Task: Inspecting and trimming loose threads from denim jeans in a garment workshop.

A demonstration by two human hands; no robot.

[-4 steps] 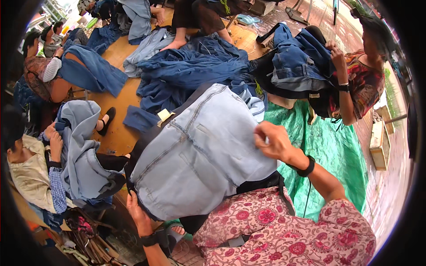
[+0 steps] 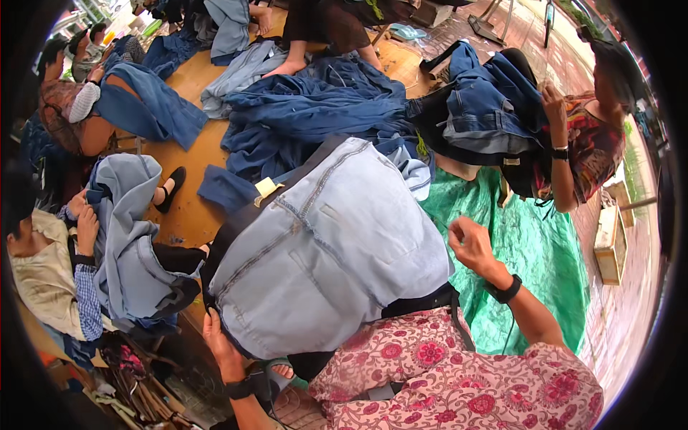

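A pale blue inside-out denim garment [image 2: 326, 236] with a dark edge and a small cream tag [image 2: 267, 188] is spread over my lap. My left hand [image 2: 221, 342] grips its dark lower left edge, fingers closed round it. Off the garment's right side, above the green sheet, my right hand [image 2: 467, 244] is raised with curled fingers; whether something small is pinched in them is too small to make out. My floral clothing [image 2: 459, 383] shows below.
A pile of dark denim [image 2: 308, 100] covers the tan board [image 2: 175, 226]. Co-workers sit left [image 2: 36, 251] and right [image 2: 588, 143], holding garments. A green sheet [image 2: 530, 272], a wooden crate [image 2: 609, 247] and brick paving [image 2: 631, 308] lie to the right; scraps [image 2: 136, 380] lie lower left.
My right hand has moved right and down, away from the garment's edge. My left hand keeps its grip on the garment.
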